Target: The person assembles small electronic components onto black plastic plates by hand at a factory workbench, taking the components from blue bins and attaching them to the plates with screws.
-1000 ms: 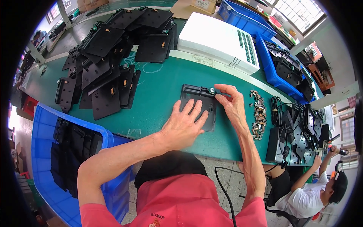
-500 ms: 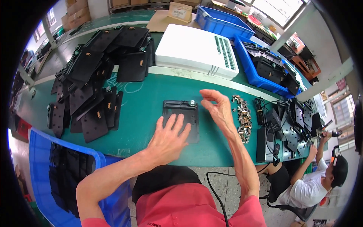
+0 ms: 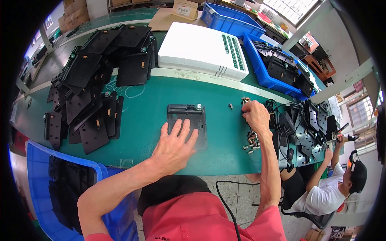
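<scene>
A black rectangular plastic panel (image 3: 197,120) lies on the green table in front of me, with a round silvery-green piece at its upper right corner. My left hand (image 3: 172,142) rests over the panel's lower part, fingers spread and pressing on nothing but its surface. Over to the right, my right hand (image 3: 257,116) dips into a pile of small metal parts (image 3: 252,141), thumb and fingers drawn together. Whatever is between those fingertips is hidden. One loose small part (image 3: 230,106) sits apart, left of the pile.
Stacked black panels (image 3: 86,68) crowd the left. A white foam block (image 3: 193,50) with rows of green round pieces stands behind. Blue bins (image 3: 231,21) are at the back, another blue bin (image 3: 100,170) lower left. Cables and a co-worker (image 3: 327,193) are right.
My right hand has moved right, from beside the panel to the pile of small parts, and its fingers have closed. My left hand stays on the panel. A loose part now shows left of the pile.
</scene>
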Demonstrator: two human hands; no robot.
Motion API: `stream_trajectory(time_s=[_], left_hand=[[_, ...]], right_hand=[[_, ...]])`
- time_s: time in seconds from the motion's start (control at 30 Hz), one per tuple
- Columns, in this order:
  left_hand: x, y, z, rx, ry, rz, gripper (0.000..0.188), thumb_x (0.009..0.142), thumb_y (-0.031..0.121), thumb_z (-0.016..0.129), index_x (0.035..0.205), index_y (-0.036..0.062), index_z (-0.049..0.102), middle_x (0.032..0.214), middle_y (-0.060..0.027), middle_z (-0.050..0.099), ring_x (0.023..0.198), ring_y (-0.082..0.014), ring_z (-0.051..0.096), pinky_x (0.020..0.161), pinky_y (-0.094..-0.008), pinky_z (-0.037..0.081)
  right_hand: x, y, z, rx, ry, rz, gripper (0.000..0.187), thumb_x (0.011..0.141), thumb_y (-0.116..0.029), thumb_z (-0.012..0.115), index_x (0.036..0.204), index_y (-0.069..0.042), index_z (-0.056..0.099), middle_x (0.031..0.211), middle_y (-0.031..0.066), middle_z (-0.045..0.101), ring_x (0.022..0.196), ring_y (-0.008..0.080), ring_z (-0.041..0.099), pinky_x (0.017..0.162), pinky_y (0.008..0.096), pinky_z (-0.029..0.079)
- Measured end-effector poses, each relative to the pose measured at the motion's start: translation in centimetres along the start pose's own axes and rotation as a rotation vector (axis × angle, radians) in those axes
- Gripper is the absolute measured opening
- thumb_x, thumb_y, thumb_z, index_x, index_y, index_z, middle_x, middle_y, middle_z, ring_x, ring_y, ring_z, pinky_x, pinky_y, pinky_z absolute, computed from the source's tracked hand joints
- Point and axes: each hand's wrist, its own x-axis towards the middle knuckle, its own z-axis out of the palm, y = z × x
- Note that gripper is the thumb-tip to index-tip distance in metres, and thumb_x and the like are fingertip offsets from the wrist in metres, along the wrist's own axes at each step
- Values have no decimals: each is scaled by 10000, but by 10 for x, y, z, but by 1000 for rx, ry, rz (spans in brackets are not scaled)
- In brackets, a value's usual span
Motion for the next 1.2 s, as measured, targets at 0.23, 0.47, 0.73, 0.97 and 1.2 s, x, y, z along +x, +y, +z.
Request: stream_trajectory(time_s=[0.23, 0.47, 0.73, 0.97, 1.2], left_hand=[[-1, 2, 3, 18, 12, 2, 547, 848, 309, 671, 1292, 27, 522, 1372, -262, 412, 1244, -403, 419, 960, -572, 381], [-3, 2, 7, 13, 19, -15, 539, 856, 313, 660, 1297, 35, 521, 1376, -251, 416, 1253, -392, 417, 973, -571, 377], [-1, 3, 6, 24, 38, -18, 543, 857, 316, 662, 1303, 40, 520, 1378, -248, 419, 1258, -386, 416, 979, -573, 373], [-4, 3, 9, 15, 47, -26, 547, 848, 308, 674, 1300, 42, 520, 1376, -245, 423, 1256, -379, 419, 979, -568, 371], [-4, 6, 7, 3, 56, -42, 544, 840, 308, 682, 1289, 42, 526, 1368, -241, 430, 1248, -374, 424, 970, -562, 375]], right_hand=[[-11, -7, 1, 316, 8, -7, 156, 766, -74, 651, 908, -31, 698, 969, 143, 691, 848, 310, 678, 756, 394, 524], [-33, -44, -6, 1403, -463, 116, 164, 847, -18, 660, 1007, 16, 665, 973, 99, 689, 941, 196, 680, 831, 294, 551], [-51, -71, 13, 1338, -309, -21, 282, 746, 58, 660, 1026, 35, 685, 884, 65, 672, 761, 98, 611, 737, 230, 501], [-58, -83, 21, 1206, -210, -46, 274, 750, 55, 655, 1022, 31, 683, 843, 50, 661, 728, 89, 606, 662, 231, 504], [-58, -86, 21, 929, -67, -159, 230, 733, 63, 662, 958, 25, 695, 835, 91, 659, 722, 144, 644, 677, 273, 524]])
